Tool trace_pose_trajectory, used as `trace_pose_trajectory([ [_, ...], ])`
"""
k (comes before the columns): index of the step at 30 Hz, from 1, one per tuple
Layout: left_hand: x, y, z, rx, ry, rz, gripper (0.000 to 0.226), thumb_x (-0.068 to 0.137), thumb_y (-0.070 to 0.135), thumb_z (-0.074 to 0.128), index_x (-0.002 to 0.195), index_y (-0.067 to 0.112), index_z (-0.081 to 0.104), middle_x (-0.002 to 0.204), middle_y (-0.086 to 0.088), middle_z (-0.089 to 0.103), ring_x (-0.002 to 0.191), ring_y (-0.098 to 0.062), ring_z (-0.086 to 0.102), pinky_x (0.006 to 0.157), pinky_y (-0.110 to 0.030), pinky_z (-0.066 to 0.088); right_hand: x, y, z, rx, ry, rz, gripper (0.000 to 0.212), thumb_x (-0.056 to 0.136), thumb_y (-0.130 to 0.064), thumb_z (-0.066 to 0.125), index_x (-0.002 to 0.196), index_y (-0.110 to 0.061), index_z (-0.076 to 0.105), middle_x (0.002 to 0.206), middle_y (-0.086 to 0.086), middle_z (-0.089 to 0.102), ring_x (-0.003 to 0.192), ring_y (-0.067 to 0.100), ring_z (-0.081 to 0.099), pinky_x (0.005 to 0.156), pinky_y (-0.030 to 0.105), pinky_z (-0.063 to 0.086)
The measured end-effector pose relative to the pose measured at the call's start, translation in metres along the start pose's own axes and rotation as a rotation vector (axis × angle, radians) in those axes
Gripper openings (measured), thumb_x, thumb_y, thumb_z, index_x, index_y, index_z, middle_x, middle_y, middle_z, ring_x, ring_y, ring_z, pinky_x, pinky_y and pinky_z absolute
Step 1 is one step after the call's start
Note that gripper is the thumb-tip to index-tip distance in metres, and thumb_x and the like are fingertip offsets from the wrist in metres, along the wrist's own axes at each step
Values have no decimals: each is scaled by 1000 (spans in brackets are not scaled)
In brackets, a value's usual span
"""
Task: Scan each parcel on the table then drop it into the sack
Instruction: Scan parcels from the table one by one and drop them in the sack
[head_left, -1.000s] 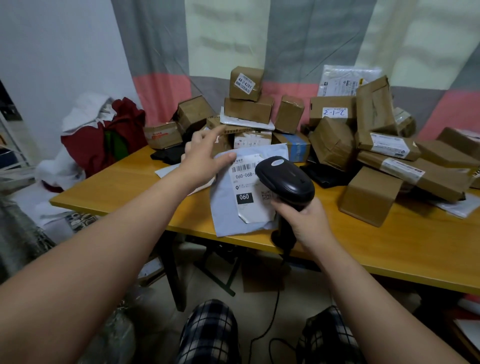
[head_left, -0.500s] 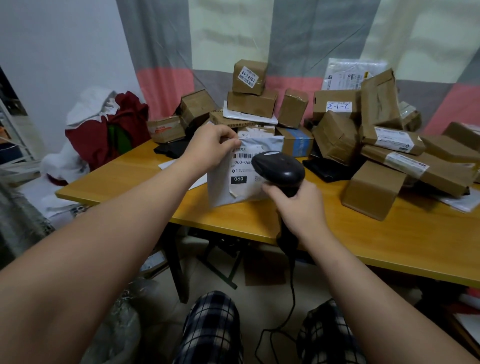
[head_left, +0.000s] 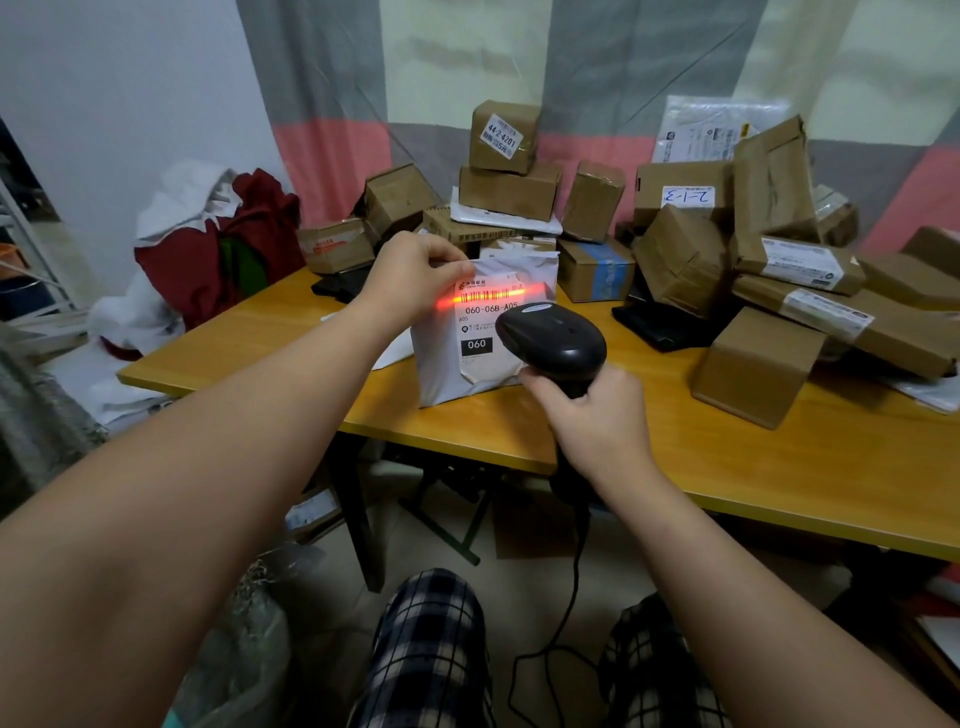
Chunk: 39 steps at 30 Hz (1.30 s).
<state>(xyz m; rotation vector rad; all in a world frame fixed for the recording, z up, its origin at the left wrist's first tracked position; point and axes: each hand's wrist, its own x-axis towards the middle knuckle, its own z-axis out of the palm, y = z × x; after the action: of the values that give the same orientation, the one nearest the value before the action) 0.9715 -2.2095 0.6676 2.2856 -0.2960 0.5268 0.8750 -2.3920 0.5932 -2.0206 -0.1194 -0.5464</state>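
Parcel (head_left: 447, 364) stands on the table (head_left: 779, 467) at 12 o'clock, left hand (head_left: 415, 280) pinching its top, right hand (head_left: 592, 415) gripping the scanner (head_left: 550, 340) mid-scan; next it likely needs lowering into the sack (head_left: 249, 649) at 7 o'clock.

One scanner (head_left: 553, 338); one table (head_left: 779, 467); around fifteen brown boxes (head_left: 758, 364); one white bag (head_left: 441, 364) upright, about four others lying
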Motion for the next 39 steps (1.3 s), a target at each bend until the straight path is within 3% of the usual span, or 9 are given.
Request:
trace_pose_trajectory([
  [12, -3, -10, 0, -39, 47, 1, 11, 88, 30, 68, 90, 19, 67, 89, 3, 63, 86, -12, 58, 70, -25, 42, -8, 4, 0, 15, 18, 7, 24, 81, -31, 70, 65, -15, 64, 58, -1, 61, 61, 12, 59, 53, 26, 43],
  [15, -2, -12, -1, 7, 29, 22, 20, 87, 28, 70, 99, 13, 69, 90, 2, 62, 80, -12, 54, 65, -25, 39, -12, 5, 0, 35, 27, 3, 20, 82, -29, 71, 67, -20, 63, 60, -4, 61, 62, 9, 58, 52, 18, 40],
  [18, -4, -12, -3, 69, 34, 35, 20, 88, 23, 68, 102, 8, 68, 92, 0, 60, 85, -14, 54, 69, -26, 39, -14, 7, 3, 84, 3, 8, 18, 82, -29, 72, 69, -20, 64, 62, -3, 62, 65, 11, 60, 57, 24, 43],
  [21, -12, -12, -10, 78, 75, 58, 18, 88, 21, 69, 98, 6, 69, 90, -2, 62, 85, -15, 56, 69, -25, 38, -11, 5, 10, 140, -41, 2, 16, 81, -32, 74, 85, -16, 70, 75, -1, 68, 77, 14, 64, 67, 30, 50],
  [24, -34, -14, -29, 81, 173, 90, 17, 85, 18, 71, 94, 4, 71, 88, -3, 67, 84, -13, 58, 68, -25, 39, -7, -4, 22, 188, -95, -44, 29, 78, -34, 76, 103, -23, 67, 100, 0, 69, 98, 13, 63, 81, 28, 51],
  [27, -72, -25, -60, 83, 295, 82, 12, 85, 15, 70, 92, 6, 71, 84, 4, 63, 80, -3, 56, 70, -13, 39, -9, -23, 47, 313, -197, -132, 49, 69, -38, 78, 109, -40, 50, 121, 2, 59, 111, 8, 56, 92, 19, 45],
  [31, -144, -53, -114, 112, 459, -38, 5, 86, 13, 69, 91, 12, 70, 78, 20, 58, 72, 17, 53, 69, -1, 34, -21, -53, 101, 397, -467, -251, 58, 66, -32, 78, 118, -35, 52, 128, 2, 57, 116, 4, 55, 92, 7, 40],
  [35, -226, -91, -168, 261, 579, -226, 9, 86, 10, 69, 94, 8, 72, 84, 9, 63, 81, 7, 53, 69, -1, 36, -47, -78, 172, 303, -798, -401, 55, 70, -30, 77, 120, -37, 54, 126, -2, 57, 117, 8, 53, 96, 17, 42],
  [39, -304, -136, -203, 361, 616, -426, 10, 88, 15, 68, 97, 13, 70, 87, 12, 63, 84, 6, 54, 72, -1, 37, -84, -90, 241, 147, -1020, -421, 50, 80, -20, 76, 126, -19, 57, 125, -1, 56, 112, 9, 53, 87, 17, 38],
])
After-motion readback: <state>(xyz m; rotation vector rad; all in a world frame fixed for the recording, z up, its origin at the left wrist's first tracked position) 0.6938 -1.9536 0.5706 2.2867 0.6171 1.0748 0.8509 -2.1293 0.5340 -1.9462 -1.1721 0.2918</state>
